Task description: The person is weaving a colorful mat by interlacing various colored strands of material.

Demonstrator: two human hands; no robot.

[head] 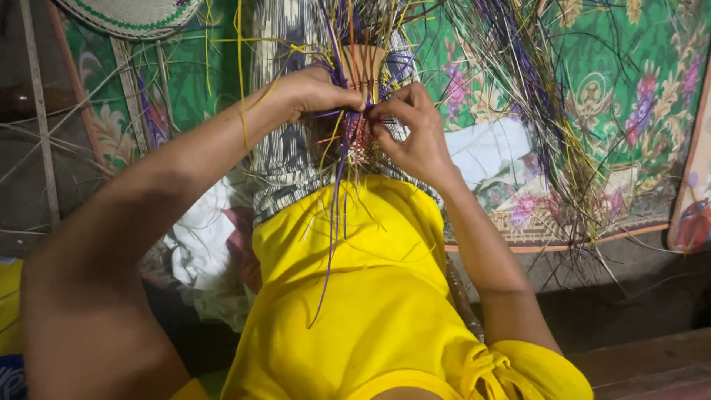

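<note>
Green floral mat (pixel 637 89) covers floor w/ orange border; bare grey floor (pixel 637 296) below. Wooden plank (pixel 652 367) bottom right. Round woven mat (pixel 133 15) top left. Dim light.

Both hands meet on the woven piece (pixel 361 133) above the lap; a bundle of strands (pixel 541 111) lies right, on the mat (pixel 637 96); a cloth (pixel 204 237) lies left.

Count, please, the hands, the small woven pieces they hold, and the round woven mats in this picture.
Hands: 2, left hand and right hand
Small woven piece held between them: 1
Round woven mat, upper left corner: 1
Total: 4
</note>
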